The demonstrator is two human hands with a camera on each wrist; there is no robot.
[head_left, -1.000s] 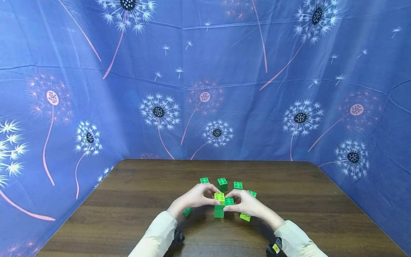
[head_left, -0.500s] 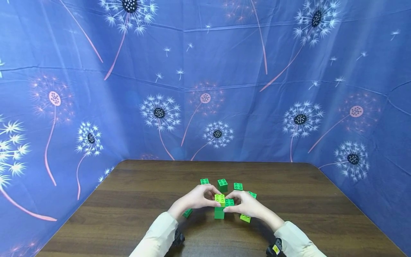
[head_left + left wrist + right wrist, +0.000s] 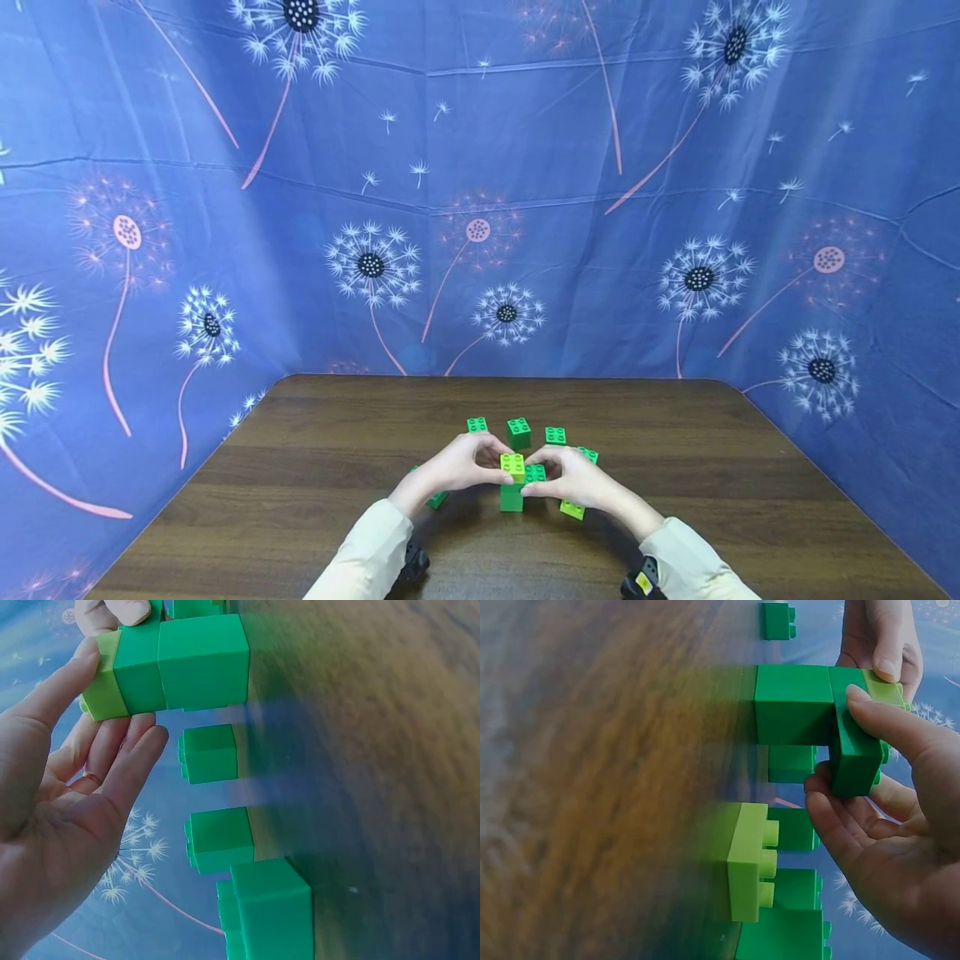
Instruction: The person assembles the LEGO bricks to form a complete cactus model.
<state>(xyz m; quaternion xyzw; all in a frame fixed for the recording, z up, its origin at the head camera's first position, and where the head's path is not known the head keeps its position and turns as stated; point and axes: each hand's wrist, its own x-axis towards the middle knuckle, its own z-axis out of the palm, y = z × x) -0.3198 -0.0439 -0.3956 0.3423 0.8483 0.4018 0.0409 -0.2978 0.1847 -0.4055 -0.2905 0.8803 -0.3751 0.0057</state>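
Observation:
A small stack of toy building bricks stands on the wooden table in front of me. Its base is a green brick (image 3: 512,498). Above that lies a longer green brick (image 3: 856,761) that juts out to the right. On top sits a lime brick (image 3: 512,468), studs up. My left hand (image 3: 467,462) pinches the lime brick, thumb at the near side and fingers behind. My right hand (image 3: 572,477) pinches the jutting end of the longer green brick, thumb in front and fingertips behind. In the right wrist view both thumbs are close together on the stack.
Several loose bricks form an arc round the stack: green bricks at the back (image 3: 518,433), back left (image 3: 477,425) and back right (image 3: 556,436). A lime brick (image 3: 572,509) lies under my right wrist, a green brick (image 3: 438,500) by my left. A blue dandelion-print cloth (image 3: 585,317) hangs behind.

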